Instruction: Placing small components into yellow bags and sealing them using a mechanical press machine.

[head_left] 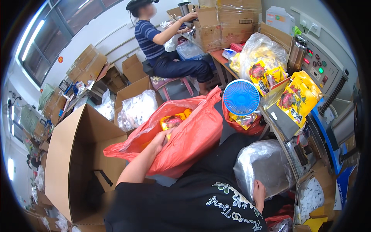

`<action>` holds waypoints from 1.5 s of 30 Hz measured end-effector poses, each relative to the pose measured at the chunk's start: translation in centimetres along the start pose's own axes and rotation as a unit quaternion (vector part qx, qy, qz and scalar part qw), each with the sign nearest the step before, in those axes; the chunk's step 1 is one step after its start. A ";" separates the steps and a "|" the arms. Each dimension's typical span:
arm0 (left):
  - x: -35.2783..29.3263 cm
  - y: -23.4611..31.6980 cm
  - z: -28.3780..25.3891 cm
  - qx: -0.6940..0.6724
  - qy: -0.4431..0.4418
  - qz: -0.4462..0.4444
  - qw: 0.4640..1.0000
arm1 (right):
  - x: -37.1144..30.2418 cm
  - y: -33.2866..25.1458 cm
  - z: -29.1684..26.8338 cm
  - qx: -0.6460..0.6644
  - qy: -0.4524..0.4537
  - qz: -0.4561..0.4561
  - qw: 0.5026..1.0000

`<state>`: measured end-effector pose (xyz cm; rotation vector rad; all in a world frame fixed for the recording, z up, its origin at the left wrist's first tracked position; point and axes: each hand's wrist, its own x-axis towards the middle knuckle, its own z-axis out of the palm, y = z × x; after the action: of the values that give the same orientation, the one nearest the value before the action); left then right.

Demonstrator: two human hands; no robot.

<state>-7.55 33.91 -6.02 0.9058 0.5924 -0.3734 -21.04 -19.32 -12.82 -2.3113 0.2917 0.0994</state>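
Note:
My left hand (159, 140) reaches into the mouth of a large red plastic bag (193, 135), up against yellow printed pouches (172, 122) inside. The bag's rim and the pouches hide its fingertips, so its grip does not show. Beside my lap, my right hand (259, 194) is closed on the edge of a clear plastic bag (266, 164), fingers curled. That clear bag stands gaping over a box-like shape, and I see no pouches in it. More yellow pouches (296, 98) lie stacked on the machine's table at the right.
A large open carton (63, 154) stands at my left. A blue round fan (241, 97) sits by the table edge, near a control panel (322, 63). A box of white pieces (311, 197) is at the lower right. Another person (154, 46) sits working ahead beside stacked cartons (239, 23).

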 end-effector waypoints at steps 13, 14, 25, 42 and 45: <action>6.4 -0.9 8.6 -0.052 -0.071 0.094 0.992 | 0.4 0.5 0.4 0.010 0.008 0.014 1.000; 6.5 -1.0 8.4 -0.042 -0.067 0.098 0.992 | 0.2 0.5 0.4 0.007 0.012 0.017 1.000; 7.9 -1.0 8.3 0.039 0.036 0.172 0.984 | 0.2 0.6 0.5 0.023 0.012 0.016 1.000; -4.6 4.8 11.2 0.127 0.144 0.409 0.892 | 0.2 0.5 0.6 -0.004 0.015 0.022 1.000; -9.1 7.5 11.5 0.148 0.129 0.487 0.851 | 0.3 0.1 0.1 0.001 0.007 0.019 1.000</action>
<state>-6.93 29.25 9.77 1.4428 0.2498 0.6066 -20.79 -19.30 -13.01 -2.3045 0.3434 0.1032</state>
